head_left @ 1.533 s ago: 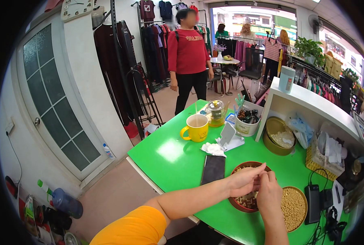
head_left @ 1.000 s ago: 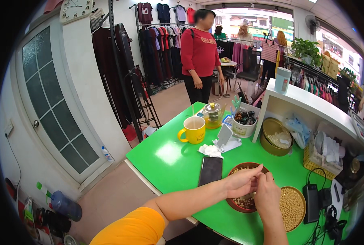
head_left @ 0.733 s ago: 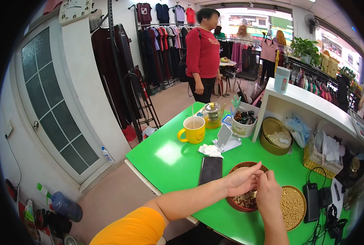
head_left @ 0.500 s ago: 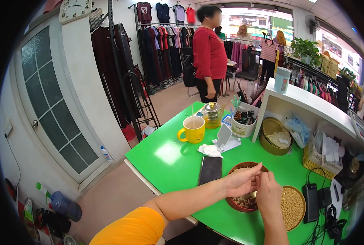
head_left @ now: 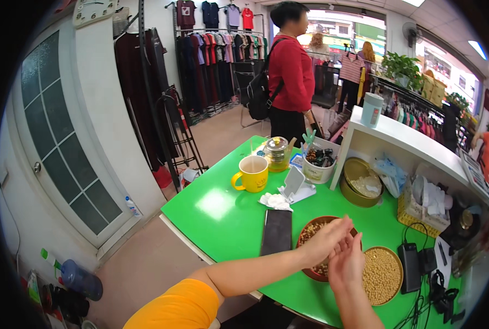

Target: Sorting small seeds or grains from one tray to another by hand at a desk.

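Observation:
My left hand (head_left: pixel 327 241) and my right hand (head_left: pixel 347 264) meet over a red bowl (head_left: pixel 313 276), palms turned toward each other and fingers stretched out. Whether anything lies between the palms is hidden. In the bowl are small round brown and pale pieces (head_left: pixel 309 232), partly covered by my hands. Just right of my right hand sits a shallow round dish (head_left: pixel 402 274) full of pale yellow soybean-like beads (head_left: pixel 380 277). A dark phone (head_left: pixel 276 232) lies left of the bowl, above my left forearm.
On the green table (head_left: pixel 200 236) stand a yellow mug (head_left: pixel 253 176), a glass teapot (head_left: pixel 278 156), a white phone stand (head_left: pixel 297 189) and a gold tin (head_left: pixel 359 192). Black adapters (head_left: pixel 410 266) with cables lie right. A person in red (head_left: pixel 292 71) stands beyond the table.
My hands have gone from pinched fingertips to stretched fingers with palms facing. The person in red has turned and moved, showing a black backpack. The view has shifted slightly.

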Tool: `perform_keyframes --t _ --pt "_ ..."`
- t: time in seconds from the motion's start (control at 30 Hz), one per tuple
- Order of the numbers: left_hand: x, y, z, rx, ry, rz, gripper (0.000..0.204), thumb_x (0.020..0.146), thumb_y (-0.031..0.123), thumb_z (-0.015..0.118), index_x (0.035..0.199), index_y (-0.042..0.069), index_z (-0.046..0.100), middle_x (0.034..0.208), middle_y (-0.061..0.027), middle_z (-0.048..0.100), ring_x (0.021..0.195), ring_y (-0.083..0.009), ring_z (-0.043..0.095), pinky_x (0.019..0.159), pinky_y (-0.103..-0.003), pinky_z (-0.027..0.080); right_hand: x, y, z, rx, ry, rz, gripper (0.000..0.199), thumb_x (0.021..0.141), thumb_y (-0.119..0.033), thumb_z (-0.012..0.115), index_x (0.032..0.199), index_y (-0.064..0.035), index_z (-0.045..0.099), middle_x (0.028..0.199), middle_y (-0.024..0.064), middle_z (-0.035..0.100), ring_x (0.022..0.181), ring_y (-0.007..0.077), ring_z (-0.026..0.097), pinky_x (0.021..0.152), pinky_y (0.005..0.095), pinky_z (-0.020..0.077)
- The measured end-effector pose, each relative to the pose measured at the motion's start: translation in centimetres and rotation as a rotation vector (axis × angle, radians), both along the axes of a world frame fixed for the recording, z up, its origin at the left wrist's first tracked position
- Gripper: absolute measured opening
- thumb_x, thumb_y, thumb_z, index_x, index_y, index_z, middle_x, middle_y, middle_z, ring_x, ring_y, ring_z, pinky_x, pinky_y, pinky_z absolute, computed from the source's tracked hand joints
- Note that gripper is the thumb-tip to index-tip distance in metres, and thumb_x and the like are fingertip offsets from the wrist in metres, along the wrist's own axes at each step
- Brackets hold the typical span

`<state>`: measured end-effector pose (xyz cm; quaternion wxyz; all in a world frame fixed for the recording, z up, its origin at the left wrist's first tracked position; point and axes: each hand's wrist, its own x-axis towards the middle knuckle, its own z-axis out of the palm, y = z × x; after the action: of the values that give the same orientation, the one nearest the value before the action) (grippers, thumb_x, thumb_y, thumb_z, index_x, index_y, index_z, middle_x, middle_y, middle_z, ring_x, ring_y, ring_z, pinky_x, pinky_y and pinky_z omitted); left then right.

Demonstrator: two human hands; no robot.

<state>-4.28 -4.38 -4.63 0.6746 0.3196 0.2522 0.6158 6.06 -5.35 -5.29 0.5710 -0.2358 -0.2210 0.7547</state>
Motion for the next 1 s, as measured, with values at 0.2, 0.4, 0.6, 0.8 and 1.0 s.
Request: perform_keyframes --t 0.2,0.4,0.6,0.8,1.0 --pt "2.3 -1.2 -1.7 0.851 0.833 0.255 0.065 0.091 0.041 0.058 0.132 -0.003 0.036 0.125 -0.0145 0.046 0.126 -0.0235 0.040 0.108 -0.037 0.031 0.7 1.4 -1.6 -0.043 -0.016 0.007 0.048 0.099 -0.045 0.038 0.112 -0.0021 0.054 0.106 0.0097 0.061 0.102 0.0227 0.057 0.094 0.0341 0.0459" --pt "-2.3 0.4 3.1 0.654 0.306 0.344 0.059 0.096 0.050 0.045 0.124 -0.003 0.044 0.132 -0.0150 0.046 0.126 -0.0217 0.041 0.105 -0.037 0.033 6.6 2.9 1.6 0.181 0.088 -0.137 0.055 0.099 -0.047 0.038 0.107 0.0046 0.056 0.100 0.0145 0.061 0.102 0.0264 0.057 0.096 0.0369 0.0434" --pt "-6.8 2.8 3.8 0.129 0.103 0.400 0.052 0.098 0.049 0.040 0.112 0.000 0.051 0.109 -0.0117 0.058 0.103 -0.0211 0.056 0.090 -0.036 0.044 12.0 2.7 1.2 0.193 -0.694 -0.490 0.042 0.100 -0.035 0.044 0.102 0.0045 0.061 0.103 0.0117 0.063 0.105 0.0226 0.057 0.096 0.0345 0.0427" --pt "-6.0 2.5 2.5 0.068 0.183 0.348 0.046 0.098 0.046 0.043 0.105 0.002 0.054 0.103 -0.0106 0.060 0.096 -0.0195 0.058 0.084 -0.034 0.046 5.6 2.2 4.2 0.883 -1.699 -0.100 0.015 0.090 -0.007 0.055 0.099 0.0005 0.065 0.099 0.0128 0.064 0.096 0.0264 0.061 0.085 0.0373 0.0471" --pt "-5.5 2.8 2.1 0.040 0.228 0.306 0.041 0.098 0.042 0.045 0.103 0.003 0.054 0.102 -0.0106 0.060 0.094 -0.0192 0.059 0.084 -0.033 0.047 3.3 5.5 3.2 1.044 -2.032 0.124 0.015 0.084 -0.001 0.054 0.094 0.0010 0.065 0.095 0.0170 0.063 0.092 0.0335 0.060 0.080 0.0402 0.0476"
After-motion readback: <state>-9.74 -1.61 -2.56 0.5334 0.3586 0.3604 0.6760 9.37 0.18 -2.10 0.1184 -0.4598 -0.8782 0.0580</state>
